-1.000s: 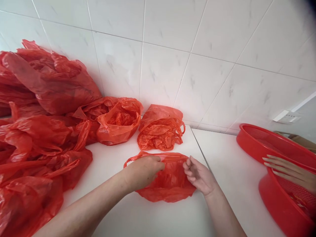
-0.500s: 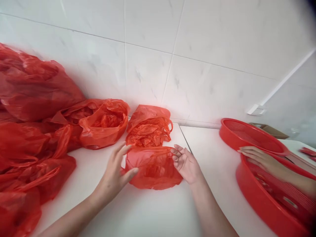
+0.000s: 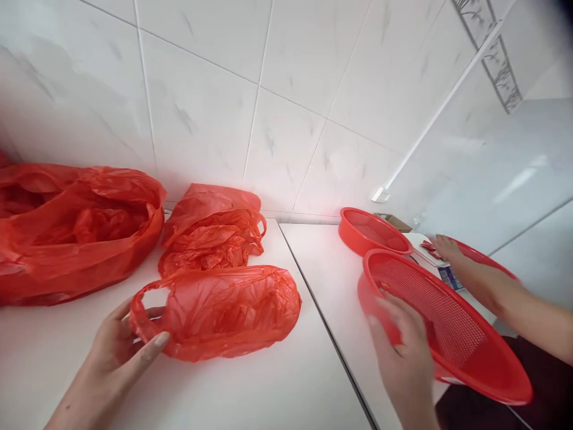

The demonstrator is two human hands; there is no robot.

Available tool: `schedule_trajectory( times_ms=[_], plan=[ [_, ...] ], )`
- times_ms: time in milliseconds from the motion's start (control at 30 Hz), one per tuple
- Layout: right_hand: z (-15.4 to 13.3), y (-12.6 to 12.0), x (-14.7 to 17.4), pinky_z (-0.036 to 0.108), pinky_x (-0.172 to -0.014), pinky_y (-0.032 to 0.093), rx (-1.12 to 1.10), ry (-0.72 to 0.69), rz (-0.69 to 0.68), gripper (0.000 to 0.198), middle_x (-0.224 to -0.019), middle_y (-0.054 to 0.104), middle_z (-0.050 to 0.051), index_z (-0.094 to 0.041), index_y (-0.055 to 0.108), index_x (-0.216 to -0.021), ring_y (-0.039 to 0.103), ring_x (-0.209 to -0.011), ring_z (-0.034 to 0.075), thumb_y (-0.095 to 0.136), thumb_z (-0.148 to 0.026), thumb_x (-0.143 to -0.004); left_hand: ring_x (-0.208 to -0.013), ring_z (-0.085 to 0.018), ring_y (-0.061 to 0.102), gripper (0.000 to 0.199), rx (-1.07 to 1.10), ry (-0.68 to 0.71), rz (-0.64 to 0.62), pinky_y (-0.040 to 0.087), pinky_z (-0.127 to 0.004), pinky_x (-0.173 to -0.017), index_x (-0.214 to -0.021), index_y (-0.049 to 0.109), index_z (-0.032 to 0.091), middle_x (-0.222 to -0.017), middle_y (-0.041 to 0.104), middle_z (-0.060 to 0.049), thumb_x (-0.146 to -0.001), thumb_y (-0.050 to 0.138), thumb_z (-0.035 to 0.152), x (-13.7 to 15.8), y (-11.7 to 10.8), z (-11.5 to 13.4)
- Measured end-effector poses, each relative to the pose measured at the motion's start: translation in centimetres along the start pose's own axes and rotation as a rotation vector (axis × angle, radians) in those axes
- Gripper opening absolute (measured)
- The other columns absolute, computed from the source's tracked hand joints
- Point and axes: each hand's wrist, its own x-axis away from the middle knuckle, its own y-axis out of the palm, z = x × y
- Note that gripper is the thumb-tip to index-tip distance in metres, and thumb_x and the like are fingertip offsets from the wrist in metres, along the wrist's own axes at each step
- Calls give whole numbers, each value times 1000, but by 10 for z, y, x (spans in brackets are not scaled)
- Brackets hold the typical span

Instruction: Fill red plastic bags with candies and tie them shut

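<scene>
A red plastic bag (image 3: 233, 310) lies on the white table with its mouth spread and crumpled film inside. My left hand (image 3: 119, 352) is at the bag's left handle loop, fingers reaching through it and thumb on the near edge. Over the near left rim of a red mesh basket (image 3: 452, 316) is my right hand (image 3: 405, 352), smeared by motion; its grip is unclear. Small items sit inside the basket near its left wall, too blurred to name.
Another crumpled red bag (image 3: 210, 233) lies against the tiled wall. A larger red bag (image 3: 67, 251) stands at left. A second red basket (image 3: 373, 233) is behind the first. Another person's hand (image 3: 450, 248) reaches in from the right, near a white tray (image 3: 423, 248).
The view has swung right. My right hand has left the bag and moved right to the basket. My left hand has come to the bag's handle. The other person's hand has left the basket.
</scene>
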Motion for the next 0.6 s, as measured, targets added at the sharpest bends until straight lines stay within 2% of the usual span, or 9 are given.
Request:
schedule_trajectory(
  times_ms=[67,167,267,333,433,533,600],
  plan=[
    [39,-24,0,50,-99,38,234,66,29,45,-124,53,15,-18,57,-116,48,-117,33,49,-46,-82,-95,-29,66,86,104,-85,-22,58,-40,-78,-128,39,38,-101,71,1,-54,78,56,-3,-3,-3],
    [89,-50,-2,53,-88,44,451,122,-94,53,-116,60,17,-15,56,-119,54,-109,37,43,-50,-81,-93,-27,66,76,149,-77,17,57,-40,-80,-122,46,39,-96,73,5,-55,78,57,-1,0,-4],
    [110,-57,-3,50,-83,46,495,63,-207,43,-104,67,15,-19,63,-108,61,-97,34,42,-47,-81,-87,-24,67,60,155,-112,56,57,-39,-76,-111,52,40,-90,74,9,-59,75,58,5,5,-2],
    [102,-51,-5,46,-82,48,462,40,-251,39,-106,68,12,-23,65,-104,63,-96,32,43,-45,-81,-82,-24,68,56,157,-165,53,57,-37,-73,-109,54,39,-85,74,10,-60,74,58,8,7,-1],
    [71,-38,-12,47,-86,48,379,117,-353,42,-119,64,9,-25,63,-113,60,-106,31,46,-47,-81,-80,-23,68,55,184,-210,53,57,-37,-73,-108,57,38,-88,75,9,-59,75,57,9,8,0],
    [43,-32,-31,44,-95,45,133,231,-546,47,-127,59,6,-28,58,-122,52,-119,29,50,-50,-81,-81,-23,69,55,204,-238,51,58,-35,-73,-107,58,39,-93,75,9,-58,76,57,11,8,4],
    [41,-33,-52,40,-96,44,-9,271,-596,46,-127,59,5,-29,58,-122,53,-119,26,53,-49,-81,-83,-23,69,55,207,-245,22,58,-34,-73,-110,58,40,-97,74,9,-61,75,56,12,8,7]
  ],
)
